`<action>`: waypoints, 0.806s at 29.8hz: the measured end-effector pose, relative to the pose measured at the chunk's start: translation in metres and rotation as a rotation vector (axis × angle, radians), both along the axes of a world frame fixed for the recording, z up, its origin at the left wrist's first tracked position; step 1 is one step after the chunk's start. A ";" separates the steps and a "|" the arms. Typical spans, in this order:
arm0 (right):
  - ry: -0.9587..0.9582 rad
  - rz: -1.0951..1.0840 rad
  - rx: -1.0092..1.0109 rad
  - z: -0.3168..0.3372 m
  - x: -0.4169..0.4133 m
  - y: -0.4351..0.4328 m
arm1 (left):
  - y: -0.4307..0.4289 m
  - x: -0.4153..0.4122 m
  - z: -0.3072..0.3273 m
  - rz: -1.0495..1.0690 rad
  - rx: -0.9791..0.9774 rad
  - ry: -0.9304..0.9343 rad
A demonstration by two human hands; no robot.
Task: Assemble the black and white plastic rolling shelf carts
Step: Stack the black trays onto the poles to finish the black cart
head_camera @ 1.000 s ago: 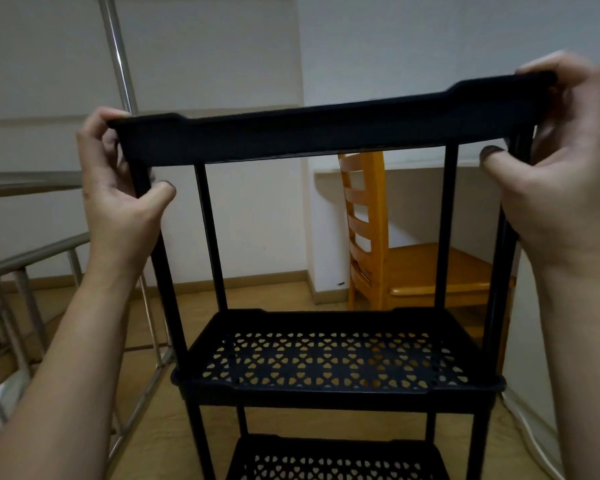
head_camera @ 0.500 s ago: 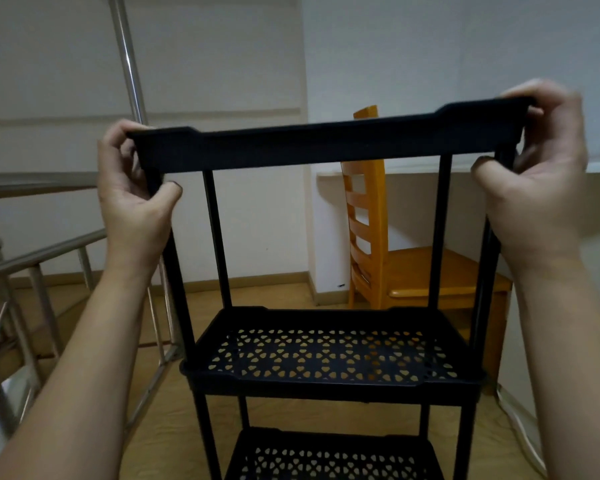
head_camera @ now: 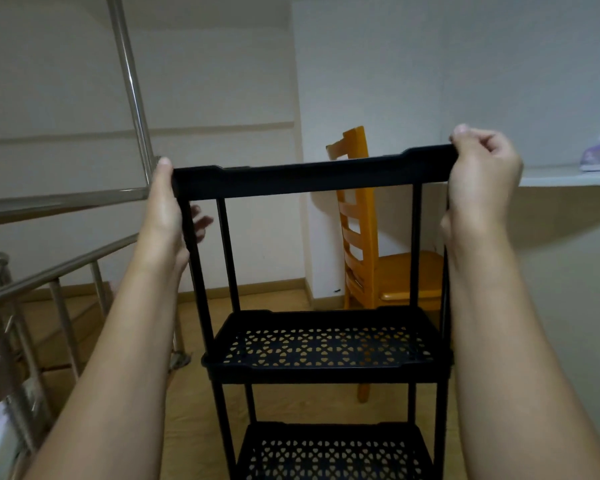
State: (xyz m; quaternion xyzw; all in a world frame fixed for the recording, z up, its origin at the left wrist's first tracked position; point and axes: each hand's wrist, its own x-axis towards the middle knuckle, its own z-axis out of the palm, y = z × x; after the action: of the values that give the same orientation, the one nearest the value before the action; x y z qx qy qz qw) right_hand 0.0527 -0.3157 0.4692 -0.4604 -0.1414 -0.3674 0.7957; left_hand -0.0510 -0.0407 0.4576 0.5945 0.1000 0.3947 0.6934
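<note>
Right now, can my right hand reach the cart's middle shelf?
Probably yes: the right hand grips the top shelf, and only thin corner posts stand between it and the middle shelf.
</note>
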 end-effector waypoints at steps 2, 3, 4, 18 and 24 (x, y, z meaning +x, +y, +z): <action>0.128 0.083 0.025 0.003 0.005 -0.007 | 0.000 -0.003 0.004 -0.049 0.045 0.127; 0.199 0.143 0.006 0.004 0.006 -0.011 | -0.002 -0.006 0.007 -0.073 0.051 0.142; 0.266 0.210 -0.045 0.004 0.007 -0.013 | -0.003 -0.007 0.009 -0.083 0.046 0.143; 0.341 0.676 -0.338 -0.004 0.009 -0.032 | 0.011 -0.016 0.000 -0.315 -0.107 0.191; 0.420 0.701 -0.252 -0.007 0.006 -0.030 | 0.005 -0.015 0.000 -0.250 -0.094 0.197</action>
State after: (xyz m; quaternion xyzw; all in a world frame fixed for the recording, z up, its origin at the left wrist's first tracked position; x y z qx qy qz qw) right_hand 0.0590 -0.3452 0.4620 -0.5427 -0.1679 0.0473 0.8216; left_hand -0.0659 -0.0360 0.4577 0.6051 0.1111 0.2400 0.7510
